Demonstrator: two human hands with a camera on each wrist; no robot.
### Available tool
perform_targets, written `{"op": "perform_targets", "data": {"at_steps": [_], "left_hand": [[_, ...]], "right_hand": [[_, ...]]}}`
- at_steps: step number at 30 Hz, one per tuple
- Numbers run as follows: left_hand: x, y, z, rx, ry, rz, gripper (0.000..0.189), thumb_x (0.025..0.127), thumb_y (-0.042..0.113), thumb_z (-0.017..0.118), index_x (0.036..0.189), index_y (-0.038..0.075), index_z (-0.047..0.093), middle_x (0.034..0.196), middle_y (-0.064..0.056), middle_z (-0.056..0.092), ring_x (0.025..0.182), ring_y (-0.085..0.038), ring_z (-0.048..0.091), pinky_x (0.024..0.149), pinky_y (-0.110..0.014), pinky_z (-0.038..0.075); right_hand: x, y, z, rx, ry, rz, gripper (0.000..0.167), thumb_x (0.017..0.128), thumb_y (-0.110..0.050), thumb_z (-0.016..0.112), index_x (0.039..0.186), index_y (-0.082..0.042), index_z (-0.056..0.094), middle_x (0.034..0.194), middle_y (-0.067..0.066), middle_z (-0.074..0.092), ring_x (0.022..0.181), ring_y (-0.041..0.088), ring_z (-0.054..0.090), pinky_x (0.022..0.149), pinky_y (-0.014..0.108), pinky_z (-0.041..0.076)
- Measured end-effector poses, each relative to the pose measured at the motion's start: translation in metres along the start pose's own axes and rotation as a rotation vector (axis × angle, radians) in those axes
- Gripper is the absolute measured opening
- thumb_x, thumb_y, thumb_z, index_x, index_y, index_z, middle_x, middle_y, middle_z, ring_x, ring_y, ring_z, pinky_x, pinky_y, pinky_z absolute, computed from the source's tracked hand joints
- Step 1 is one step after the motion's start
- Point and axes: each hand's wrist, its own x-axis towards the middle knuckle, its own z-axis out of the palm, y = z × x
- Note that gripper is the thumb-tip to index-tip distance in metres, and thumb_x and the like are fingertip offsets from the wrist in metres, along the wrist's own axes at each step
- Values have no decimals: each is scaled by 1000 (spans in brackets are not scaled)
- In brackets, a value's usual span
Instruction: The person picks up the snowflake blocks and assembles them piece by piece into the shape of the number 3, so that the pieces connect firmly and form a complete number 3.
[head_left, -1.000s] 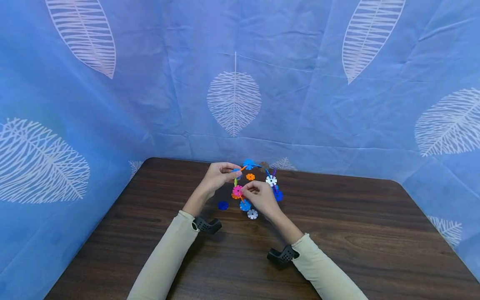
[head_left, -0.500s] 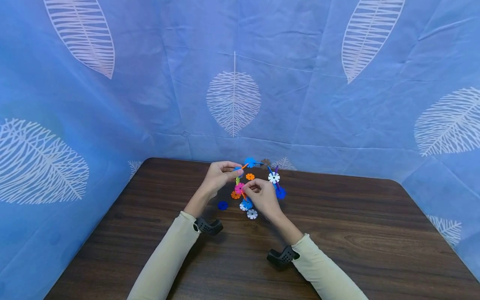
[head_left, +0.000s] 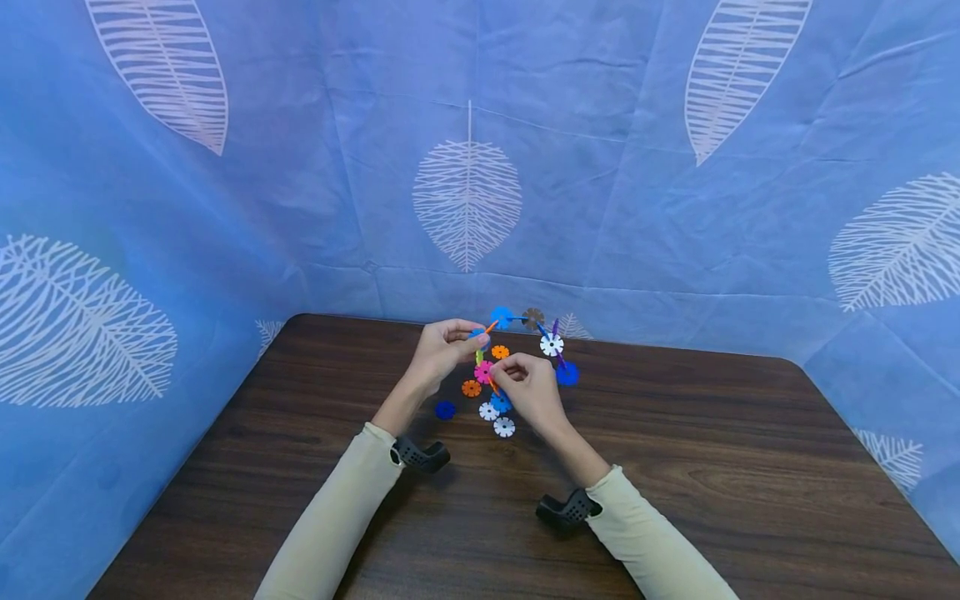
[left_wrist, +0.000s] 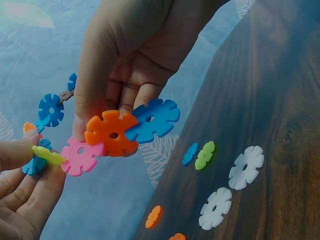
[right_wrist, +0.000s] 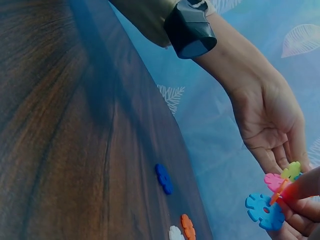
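My two hands hold a chain of interlocking flower-shaped plastic discs above the far part of the table. The left hand pinches a light blue disc beside a yellow-green one. My right hand pinches an orange disc, slotted between a pink disc and a blue end disc. From the left hand the chain arches away through a blue disc, a brown disc and a white disc to a dark blue disc at its other end.
Loose discs lie on the dark wooden table beneath the hands: orange ones, a dark blue one and white ones. A small green disc lies beside a blue one. Blue leaf-patterned cloth hangs behind.
The chain has risen slightly and shifted a little right, its dark blue end swinging outward. Both hands keep their pinches and have moved up slightly; a loose white disc beneath has come into view.
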Motion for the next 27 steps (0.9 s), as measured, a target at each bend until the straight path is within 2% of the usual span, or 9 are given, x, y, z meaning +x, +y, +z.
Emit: {"op": "perform_targets", "data": {"at_steps": [3, 9, 13, 16, 20, 24, 27], "left_hand": [[2, -1, -2, -2, -13, -4, 28, 96, 18, 72, 118, 1, 72, 106, -13, 75, 109, -38, 71, 98, -54, 56], [4, 0, -10, 9, -95, -10, 29, 97, 16, 71, 120, 0, 69, 112, -18, 73, 116, -45, 66, 95, -50, 58], [3, 0, -14, 0, -136, -5, 29, 97, 12, 70, 121, -3, 68, 112, -19, 73, 115, -44, 66, 97, -54, 56], [3, 0, -15, -10, -135, -8, 30, 97, 12, 70, 122, -5, 67, 107, -14, 74, 108, -36, 71, 97, -56, 55], [3, 1, -13, -30, -101, -16, 29, 97, 13, 70, 121, -4, 68, 100, -8, 75, 97, -25, 74, 93, -51, 59], [2, 1, -11, -57, -63, -19, 27, 98, 12, 69, 120, -4, 68, 96, -4, 74, 95, -23, 74, 89, -46, 61], [2, 1, -8, -79, -64, -20, 30, 98, 12, 68, 123, -5, 66, 96, -3, 73, 93, -20, 73, 93, -49, 59]], "right_hand": [[0, 0, -1, -6, -6, -5, 13, 94, -10, 72, 91, 2, 76, 83, 15, 75, 70, 10, 66, 65, 18, 53], [2, 0, -3, -31, -59, -5, 12, 95, -11, 71, 93, -1, 77, 85, 14, 76, 70, 10, 64, 65, 19, 52], [2, 1, -3, -36, -95, 11, 11, 95, -12, 71, 94, -2, 77, 86, 13, 76, 71, 10, 63, 65, 19, 51], [2, 1, -3, -8, -114, 20, 11, 96, -11, 69, 96, -1, 75, 88, 14, 75, 72, 10, 63, 65, 19, 51], [2, 0, -3, 47, -136, 39, 12, 97, -10, 66, 98, 1, 71, 89, 16, 75, 74, 12, 65, 67, 18, 52], [1, 0, -2, 81, -151, 52, 13, 98, -9, 66, 99, 4, 69, 89, 19, 75, 75, 19, 70, 69, 20, 56], [1, 0, -2, 101, -161, 50, 15, 99, -9, 66, 100, 5, 69, 91, 20, 76, 79, 27, 74, 70, 25, 61]]}}
